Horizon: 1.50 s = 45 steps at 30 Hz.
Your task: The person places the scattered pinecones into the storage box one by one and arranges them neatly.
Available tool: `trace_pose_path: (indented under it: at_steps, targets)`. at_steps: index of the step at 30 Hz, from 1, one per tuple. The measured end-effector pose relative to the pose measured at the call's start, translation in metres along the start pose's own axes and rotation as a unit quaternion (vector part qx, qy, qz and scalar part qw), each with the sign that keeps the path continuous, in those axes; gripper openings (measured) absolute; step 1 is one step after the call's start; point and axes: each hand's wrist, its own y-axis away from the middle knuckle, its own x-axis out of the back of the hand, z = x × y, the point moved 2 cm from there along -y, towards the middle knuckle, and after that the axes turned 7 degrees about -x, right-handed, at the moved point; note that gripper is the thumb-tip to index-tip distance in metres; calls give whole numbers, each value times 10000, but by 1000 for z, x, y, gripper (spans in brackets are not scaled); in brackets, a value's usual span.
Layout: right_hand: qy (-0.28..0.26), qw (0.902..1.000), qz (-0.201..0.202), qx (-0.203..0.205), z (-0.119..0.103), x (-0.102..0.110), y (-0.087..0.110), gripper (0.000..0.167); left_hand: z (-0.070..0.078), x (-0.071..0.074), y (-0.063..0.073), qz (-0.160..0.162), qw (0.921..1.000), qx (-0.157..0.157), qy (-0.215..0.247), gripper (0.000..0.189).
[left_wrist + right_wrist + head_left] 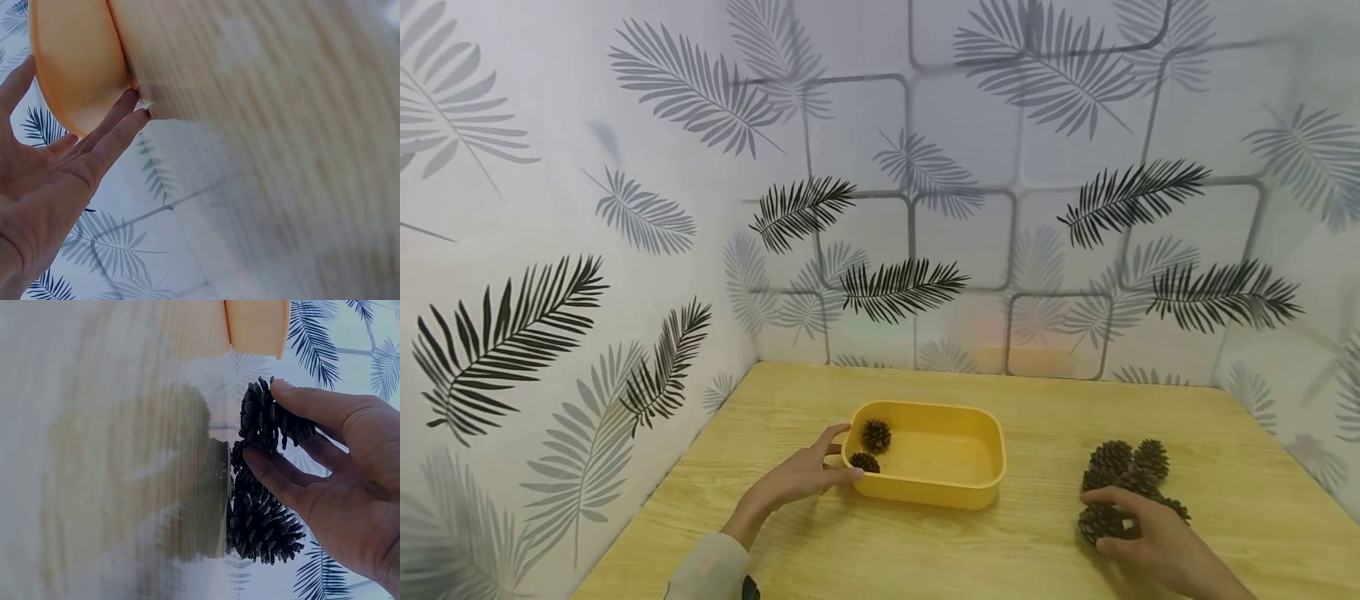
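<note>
A yellow rectangular box [925, 493] stands on the table with two pine cones inside at its left end, one pine cone [876, 435] behind the other pine cone [864, 462]. My left hand [805, 473] rests against that end of the box, thumb at the front corner; in the left wrist view its fairly straight fingers touch the box wall [78, 59] low down. On the right, my right hand [1161, 533] pinches a pine cone [1099, 523] between thumb and fingers, also seen as the upper pine cone [255, 415] in the right wrist view.
Several more pine cones [1138, 475] lie clustered just behind the right hand. A small dark object [750, 588] shows by the left sleeve [711, 567]. White walls [865, 125] with leaf patterns border the wood-grain table [1045, 550] at the back and sides.
</note>
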Motion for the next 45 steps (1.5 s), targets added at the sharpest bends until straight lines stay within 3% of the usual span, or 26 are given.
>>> trace_pose_path:
  at_steps: [6,14,28,37,45]
  targets:
    - [-101,9996,116,-218,-4,2,1,57,-1,1,1,11,10000,22,50,93]
    - [28,9995,260,-199,-8,2,1,53,0,1,1,21,10000,3,23,94]
    - [-260,9987,432,-81,-9,1,1,57,-2,2,-1,18,10000,-24,-38,93]
    - [-322,9963,671,-420,-17,3,-1,57,-2,2,-1,18,9999,-22,108,93]
    - [75,9939,957,-544,-23,7,-3,59,-2,0,1,34,9999,-7,127,93]
